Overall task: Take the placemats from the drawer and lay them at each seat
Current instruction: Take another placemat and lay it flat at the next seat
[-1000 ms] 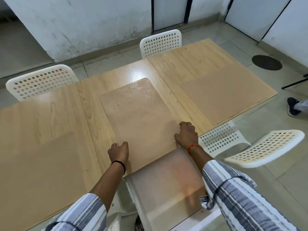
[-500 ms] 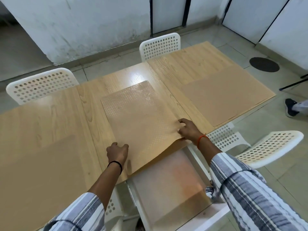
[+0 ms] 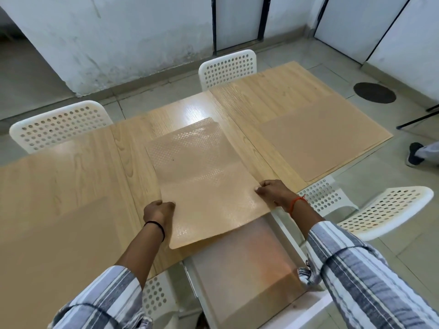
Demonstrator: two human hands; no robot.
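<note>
A tan dotted placemat (image 3: 204,176) is lifted at its near end above the middle of the wooden table (image 3: 78,167). My left hand (image 3: 158,211) grips its left edge and my right hand (image 3: 273,189) pinches its right edge. Its near corner overhangs the open white drawer (image 3: 244,276) below the table edge. A plain tan placemat (image 3: 318,143) lies flat at the right seat. Another placemat (image 3: 59,245) lies flat at the left seat.
White perforated chairs stand at the far side (image 3: 228,67), far left (image 3: 59,124), near right (image 3: 389,210) and under the table edge (image 3: 325,195). A person's shoe (image 3: 414,153) is on the floor at right. A dark round floor cover (image 3: 374,92) lies beyond the table.
Both hands closed on the dotted placemat's side edges and raised its near end off the table; it now bows upward and hangs over the drawer.
</note>
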